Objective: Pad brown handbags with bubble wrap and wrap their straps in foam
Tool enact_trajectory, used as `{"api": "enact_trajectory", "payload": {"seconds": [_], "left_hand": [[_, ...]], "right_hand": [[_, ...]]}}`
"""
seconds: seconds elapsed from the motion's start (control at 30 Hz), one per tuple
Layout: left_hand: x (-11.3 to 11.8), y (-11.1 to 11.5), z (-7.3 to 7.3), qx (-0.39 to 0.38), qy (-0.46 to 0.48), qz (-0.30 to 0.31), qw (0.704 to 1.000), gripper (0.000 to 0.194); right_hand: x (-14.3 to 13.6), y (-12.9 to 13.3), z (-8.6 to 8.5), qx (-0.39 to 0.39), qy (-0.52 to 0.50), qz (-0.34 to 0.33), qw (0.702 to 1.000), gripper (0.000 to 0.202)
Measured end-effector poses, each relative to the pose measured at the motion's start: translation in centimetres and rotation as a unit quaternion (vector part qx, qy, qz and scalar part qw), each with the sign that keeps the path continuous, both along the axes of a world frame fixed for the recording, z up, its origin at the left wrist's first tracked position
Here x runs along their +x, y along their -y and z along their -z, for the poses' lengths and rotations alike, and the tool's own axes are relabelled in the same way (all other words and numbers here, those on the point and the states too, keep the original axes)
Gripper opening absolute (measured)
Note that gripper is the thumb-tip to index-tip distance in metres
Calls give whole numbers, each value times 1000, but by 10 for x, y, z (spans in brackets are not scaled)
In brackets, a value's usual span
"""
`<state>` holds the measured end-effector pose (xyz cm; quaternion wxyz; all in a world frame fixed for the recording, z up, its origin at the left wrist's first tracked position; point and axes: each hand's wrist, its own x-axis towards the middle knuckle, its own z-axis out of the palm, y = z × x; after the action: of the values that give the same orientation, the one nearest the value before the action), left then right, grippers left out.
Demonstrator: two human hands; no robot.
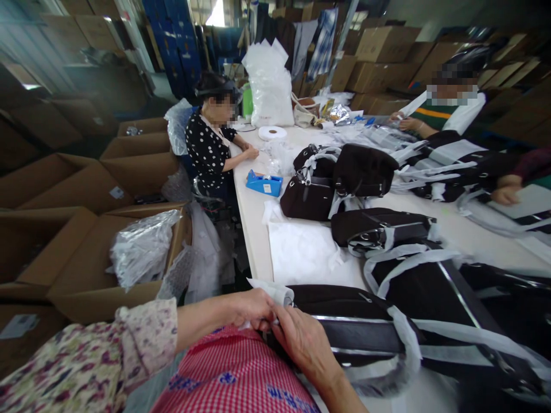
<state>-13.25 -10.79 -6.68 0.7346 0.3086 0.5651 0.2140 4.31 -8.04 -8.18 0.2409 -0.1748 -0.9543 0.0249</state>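
Note:
A black bag (344,304) with silver trim lies at the table's near edge, its handle wrapped in white paper. At its left end my left hand (253,308) is closed on white wrapping paper (275,291). My right hand (301,338) meets it there, fingers bent and pressed together at the same spot; what they pinch is hidden between the hands. White sheets (305,252) lie just beyond the bag.
More black bags (365,169) cover the table (249,229). A blue tape dispenser (264,183) stands near the left edge. Open cartons (86,246) with plastic wrap are at the left. Two people work across the table; another person's hand shows at the right.

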Motion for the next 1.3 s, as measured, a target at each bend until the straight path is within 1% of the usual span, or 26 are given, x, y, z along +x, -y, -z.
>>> {"api": "enact_trajectory", "payload": {"seconds": [0.03,0.13,0.2,0.27,0.33,0.4,0.47,0.53,0.6,0.67,0.7,0.77,0.87,0.9,1.0,1.03,1.1,1.13,1.17,1.23,1.27,1.3], "left_hand": [[2,2,-3,13,-8,-15,1000,3],[7,8,-7,33,-14,-59,998,5],[8,9,-7,35,-19,-78,996,6],[7,11,-5,34,-26,-88,995,6],[6,13,-5,43,-40,-98,994,4],[6,16,-7,63,-65,-112,990,4],[6,18,-11,88,-87,-122,985,3],[6,20,-15,101,-89,-121,984,5],[5,20,-19,91,-72,-115,987,7],[3,20,-21,67,-42,-106,991,13],[1,20,-21,53,-26,-100,993,18],[-1,19,-19,25,5,-91,996,25],[-3,20,-12,-17,41,-79,996,28],[-3,20,-8,-29,51,-75,995,28],[-6,23,1,-68,74,-50,994,30],[-9,24,4,-76,67,-46,994,31],[-15,26,7,-63,22,-62,996,29],[-20,27,8,-44,-8,-81,996,27],[-24,28,8,-20,-38,-103,994,25],[-31,29,10,15,-75,-138,988,21],[-33,29,12,21,-83,-144,986,20],[-35,31,15,25,-90,-147,985,19]], "right_hand": [[1,-1,1,-8,10,-3,1000,26],[0,-4,3,-53,45,-5,998,22],[-2,-7,-1,-88,67,1,994,17],[-2,-12,-9,-146,88,4,985,17],[0,-17,-17,-235,91,-7,968,25],[4,-22,-22,-322,72,-23,944,37],[8,-23,-21,-364,51,-24,930,48],[9,-20,-15,-354,43,-9,934,57],[8,-15,-6,-322,34,9,946,64],[6,-8,1,-282,21,20,959,63],[5,-6,2,-260,19,22,965,59],[4,-2,3,-213,22,25,977,43],[5,0,1,-148,29,20,988,15],[5,0,0,-128,27,16,991,10],[3,0,0,-75,18,11,997,19],[2,1,0,-67,18,12,998,21],[2,1,-1,-73,24,20,997,18],[3,1,-2,-91,27,24,995,13],[6,0,-4,-116,27,29,992,14],[18,-3,-7,-178,15,38,983,45],[26,-6,-9,-209,1,42,977,59],[37,-8,-10,-232,-19,50,971,64]]}}
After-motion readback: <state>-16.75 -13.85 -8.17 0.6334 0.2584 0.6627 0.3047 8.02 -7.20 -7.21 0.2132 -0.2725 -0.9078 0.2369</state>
